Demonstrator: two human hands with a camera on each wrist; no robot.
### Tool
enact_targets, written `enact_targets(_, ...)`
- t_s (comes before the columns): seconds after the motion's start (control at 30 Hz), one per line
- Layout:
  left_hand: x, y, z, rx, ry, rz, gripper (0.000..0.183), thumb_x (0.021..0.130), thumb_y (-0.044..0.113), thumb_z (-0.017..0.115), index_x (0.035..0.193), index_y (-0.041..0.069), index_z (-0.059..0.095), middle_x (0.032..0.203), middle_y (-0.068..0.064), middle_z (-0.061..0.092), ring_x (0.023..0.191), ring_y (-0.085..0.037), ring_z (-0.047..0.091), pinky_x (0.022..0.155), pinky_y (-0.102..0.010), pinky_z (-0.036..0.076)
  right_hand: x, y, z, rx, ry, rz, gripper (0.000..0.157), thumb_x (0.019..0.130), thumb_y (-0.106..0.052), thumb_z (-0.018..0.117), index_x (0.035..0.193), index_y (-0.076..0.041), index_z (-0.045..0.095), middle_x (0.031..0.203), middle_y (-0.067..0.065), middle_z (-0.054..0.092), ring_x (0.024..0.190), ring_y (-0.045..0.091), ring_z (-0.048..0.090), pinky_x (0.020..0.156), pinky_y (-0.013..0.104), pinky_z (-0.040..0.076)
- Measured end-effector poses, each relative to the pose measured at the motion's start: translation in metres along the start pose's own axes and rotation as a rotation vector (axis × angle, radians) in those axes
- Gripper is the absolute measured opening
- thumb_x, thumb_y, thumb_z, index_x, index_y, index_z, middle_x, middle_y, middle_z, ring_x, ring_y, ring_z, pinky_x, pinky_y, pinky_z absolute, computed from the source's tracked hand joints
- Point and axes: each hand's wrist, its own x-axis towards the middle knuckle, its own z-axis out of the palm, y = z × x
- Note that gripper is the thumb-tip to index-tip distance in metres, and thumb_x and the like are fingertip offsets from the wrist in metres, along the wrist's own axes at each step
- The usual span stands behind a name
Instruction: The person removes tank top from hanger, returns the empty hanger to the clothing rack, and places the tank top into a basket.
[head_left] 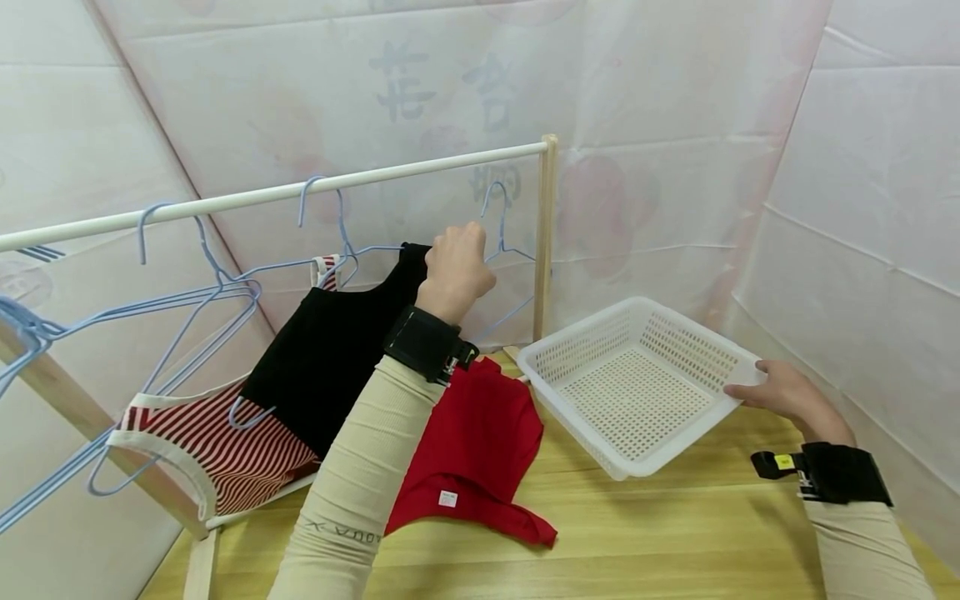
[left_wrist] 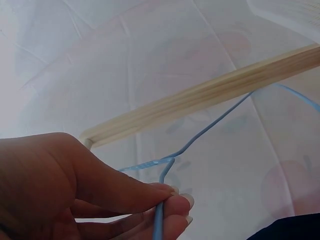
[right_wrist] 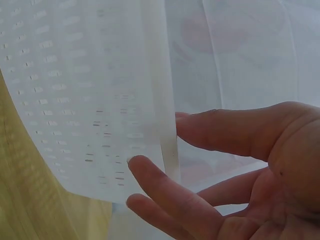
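Note:
My left hand (head_left: 456,271) is raised below the rod and pinches one shoulder wire of a light-blue clothes hanger (left_wrist: 159,215) between thumb and fingers. In the head view that hanger's hook stands below the rod, in front of the backdrop. At the right, my right hand (head_left: 791,396) grips the rim of a white perforated plastic basket (head_left: 637,471), thumb on one side and fingers on the other. The basket is tilted, and no clothes show inside. Below my left forearm a red garment (head_left: 480,433) with a small white label lies on the wooden table.
A white rod (head_left: 247,198) on wooden posts (head_left: 545,242) crosses the left and middle. From it hang a black sleeveless top (head_left: 322,358), a red-and-white striped garment (head_left: 225,450) and several blue hangers (head_left: 150,308). Pale backdrop sheets enclose the wooden table (head_left: 637,542).

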Motion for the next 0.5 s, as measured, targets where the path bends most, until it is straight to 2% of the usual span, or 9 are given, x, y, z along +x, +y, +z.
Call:
enact_targets(0.13,0.002,0.001,-0.001,0.007,0.003,0.005,0.013,0.089,0.006,0.07,0.088,0.006,0.058,0.082,-0.005,0.052,0.076,-0.022,0.051,0.059,-0.034,0.044,0.0,0.0,0.0,0.01,-0.002,0.017,0.099,0.098,-0.042,0.069,0.145,0.031,0.021,0.119,0.034,0.066,0.1,0.031,0.067,0.09,0.056,0.047)
enact_targets(0.3,0.007,0.004,-0.003,0.0,0.015,0.009,0.011,0.088,0.005,0.071,0.087,0.005,0.059,0.082,-0.006,0.055,0.077,-0.022,0.052,0.06,-0.035,0.046,-0.001,0.002,0.0,0.016,-0.003,0.022,0.096,0.099,-0.037,0.068,0.145,0.031,0.019,0.12,0.036,0.065,0.101,0.033,0.068,0.092,0.06,0.046)
enact_targets(0.5,0.017,0.007,-0.005,-0.01,0.024,0.006,0.01,0.091,0.003,0.068,0.094,0.006,0.059,0.087,-0.006,0.056,0.08,-0.023,0.053,0.064,-0.037,0.045,-0.002,0.001,-0.002,0.014,0.006,0.022,0.096,0.1,-0.037,0.066,0.146,0.031,0.015,0.126,0.04,0.061,0.106,0.04,0.066,0.095,0.066,0.044)
